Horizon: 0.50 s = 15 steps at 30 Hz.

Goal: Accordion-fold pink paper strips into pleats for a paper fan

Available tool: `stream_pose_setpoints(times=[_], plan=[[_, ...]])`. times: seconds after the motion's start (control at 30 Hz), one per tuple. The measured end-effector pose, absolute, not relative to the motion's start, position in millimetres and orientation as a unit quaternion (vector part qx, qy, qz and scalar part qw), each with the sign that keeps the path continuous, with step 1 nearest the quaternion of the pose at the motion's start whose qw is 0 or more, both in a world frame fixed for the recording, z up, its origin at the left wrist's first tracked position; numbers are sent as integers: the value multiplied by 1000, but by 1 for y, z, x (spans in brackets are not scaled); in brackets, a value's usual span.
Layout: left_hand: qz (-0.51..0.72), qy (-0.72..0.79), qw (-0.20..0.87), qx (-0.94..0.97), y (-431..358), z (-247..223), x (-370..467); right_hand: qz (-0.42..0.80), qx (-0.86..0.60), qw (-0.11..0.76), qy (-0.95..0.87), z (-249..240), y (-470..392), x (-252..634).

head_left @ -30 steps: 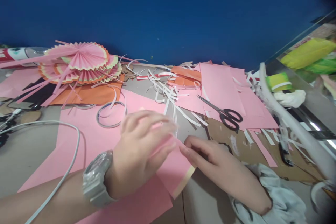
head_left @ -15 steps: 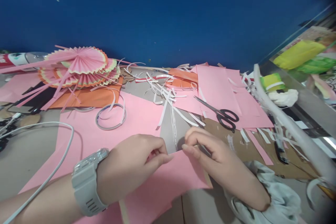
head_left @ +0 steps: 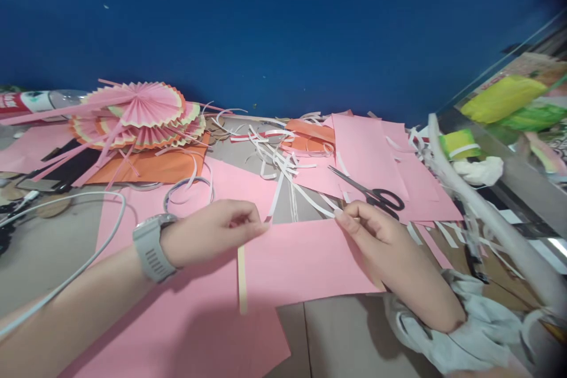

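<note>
Between my hands is a sheet of pink paper (head_left: 305, 260) with a pale yellow strip (head_left: 242, 283) along its left edge. My left hand (head_left: 224, 227), with a grey watch (head_left: 154, 248) on the wrist, pinches the sheet's upper left edge. At the upper right edge, my right hand (head_left: 372, 233) grips the same sheet between thumb and fingers. Beneath it lies a larger pink sheet (head_left: 177, 319) on the table. Black-handled scissors (head_left: 367, 189) rest just beyond my right hand.
Pleated pink paper fans (head_left: 137, 112) lie on orange paper (head_left: 146, 165) at the back left. White paper strips (head_left: 277, 159) are scattered in the middle. Pink sheets (head_left: 372, 153) are stacked at the back right. A white cable (head_left: 101, 248) crosses the left side; a pale curved bar (head_left: 478, 207) stands right.
My hands have moved apart along the sheet's top edge, the left going left and up, the right going right. The sheet is raised and spread flatter, showing its yellow left edge.
</note>
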State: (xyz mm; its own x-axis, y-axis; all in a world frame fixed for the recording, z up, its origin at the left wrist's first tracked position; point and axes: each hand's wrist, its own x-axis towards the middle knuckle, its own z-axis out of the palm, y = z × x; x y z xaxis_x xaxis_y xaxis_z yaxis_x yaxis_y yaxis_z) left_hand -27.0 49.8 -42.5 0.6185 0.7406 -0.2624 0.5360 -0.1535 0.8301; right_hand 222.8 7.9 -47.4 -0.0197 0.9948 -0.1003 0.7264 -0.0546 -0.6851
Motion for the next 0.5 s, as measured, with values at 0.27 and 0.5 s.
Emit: stream_pose_setpoints(times=[0.27,0.5], plan=[[213,504,420,724,58,-51,-32,334,-666,283,-603,-45,5,217],[426,473,528,562,44,-57,-23,367,-645,340,-577,-51,7,214]])
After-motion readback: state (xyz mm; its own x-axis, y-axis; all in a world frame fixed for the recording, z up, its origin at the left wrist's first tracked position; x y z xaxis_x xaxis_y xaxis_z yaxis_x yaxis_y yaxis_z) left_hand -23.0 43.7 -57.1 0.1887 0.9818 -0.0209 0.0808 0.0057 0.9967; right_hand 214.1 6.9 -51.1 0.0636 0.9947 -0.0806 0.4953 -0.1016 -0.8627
